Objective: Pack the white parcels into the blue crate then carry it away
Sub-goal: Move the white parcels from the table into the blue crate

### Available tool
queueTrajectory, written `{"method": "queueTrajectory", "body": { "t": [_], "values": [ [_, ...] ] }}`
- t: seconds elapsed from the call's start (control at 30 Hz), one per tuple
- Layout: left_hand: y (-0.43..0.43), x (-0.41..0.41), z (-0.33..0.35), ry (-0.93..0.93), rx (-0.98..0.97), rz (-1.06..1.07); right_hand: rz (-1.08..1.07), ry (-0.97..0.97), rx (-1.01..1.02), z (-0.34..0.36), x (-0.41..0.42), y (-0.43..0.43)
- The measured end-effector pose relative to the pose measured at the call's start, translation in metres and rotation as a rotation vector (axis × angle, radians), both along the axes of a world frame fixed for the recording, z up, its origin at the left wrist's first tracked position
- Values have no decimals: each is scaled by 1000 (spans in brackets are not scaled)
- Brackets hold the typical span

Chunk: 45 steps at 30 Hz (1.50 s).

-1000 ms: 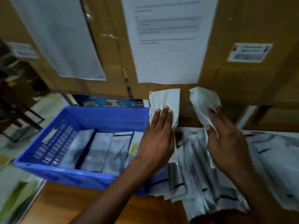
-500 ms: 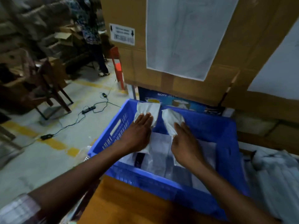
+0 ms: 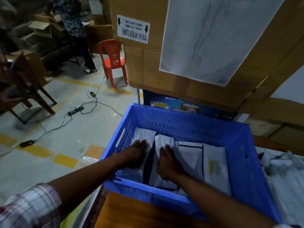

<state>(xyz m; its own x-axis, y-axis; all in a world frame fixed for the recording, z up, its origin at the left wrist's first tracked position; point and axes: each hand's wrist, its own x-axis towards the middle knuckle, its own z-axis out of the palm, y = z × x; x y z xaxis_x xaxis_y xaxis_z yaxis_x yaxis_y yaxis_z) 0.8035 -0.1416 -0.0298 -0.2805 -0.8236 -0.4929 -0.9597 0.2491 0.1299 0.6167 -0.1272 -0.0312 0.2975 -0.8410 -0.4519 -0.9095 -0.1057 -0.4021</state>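
Both hands are inside the blue crate (image 3: pixel 189 127), at its left end. Left hand (image 3: pixel 136 153) lies flat with fingers straight and together, palm down on a white parcel (image 3: pixel 144 134) against the crate's left wall. Right hand (image 3: pixel 167 163) is the same: flat, fingers extended, pressing on the next parcel (image 3: pixel 164 140) just beside it. Neither hand curls round or pinches anything.

Parcels are flat white poly mailers, slightly crumpled, top ends resting against the crate's far wall. A dark gap shows between the two under the hands. More mailers (image 3: pixel 213 162) lie side by side along the crate floor toward its right end. They have black edge lines, and one carries a label with a yellow strip (image 3: pixel 214 167). A loose pile of white parcels (image 3: pixel 283 175) lies on the table past the crate's right wall.

The crate has slotted plastic walls and sits at the left edge of a wooden table (image 3: pixel 131 213). Plaid sleeve (image 3: pixel 29 206) on the left arm.

Room: stacked cardboard cartons (image 3: pixel 144 63) behind the crate, with a paper sheet (image 3: pixel 213 38) and an upside-down printed label (image 3: pixel 133 28) stuck on them. A blue printed box (image 3: pixel 181 104) touches the crate's far wall. The concrete floor (image 3: pixel 82 132) has worn yellow markings, and a power strip (image 3: pixel 76 110) and cables lie on it. An orange plastic chair (image 3: pixel 113 58) stands by the cartons. Another person (image 3: pixel 74 22) stands at the back, dim and blurred.
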Motion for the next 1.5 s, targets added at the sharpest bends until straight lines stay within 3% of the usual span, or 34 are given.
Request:
{"method": "queueTrajectory", "body": {
  "t": [0.17,0.33,0.43,0.63,0.77,1.03,1.27,1.5],
  "values": [
    [1,3,-15,-128,205,59,76,97,123,-23,-3,-6],
    [-2,2,-10,-105,188,80,125,127,147,-21,-5,-6],
    [-4,3,-5,-57,38,84,109,75,99,0,-12,-4],
    [-2,-21,20,216,-401,215,-14,-100,-315,57,-74,2],
    [5,-98,54,415,-529,267,-134,-69,-522,98,-151,15],
    [44,-302,115,614,-545,72,-302,-82,-886,121,-338,47],
    [73,-477,105,657,-488,10,-383,12,-812,85,-513,72],
    [85,-633,75,536,-420,13,-362,102,-607,53,-655,69]
  ]
}}
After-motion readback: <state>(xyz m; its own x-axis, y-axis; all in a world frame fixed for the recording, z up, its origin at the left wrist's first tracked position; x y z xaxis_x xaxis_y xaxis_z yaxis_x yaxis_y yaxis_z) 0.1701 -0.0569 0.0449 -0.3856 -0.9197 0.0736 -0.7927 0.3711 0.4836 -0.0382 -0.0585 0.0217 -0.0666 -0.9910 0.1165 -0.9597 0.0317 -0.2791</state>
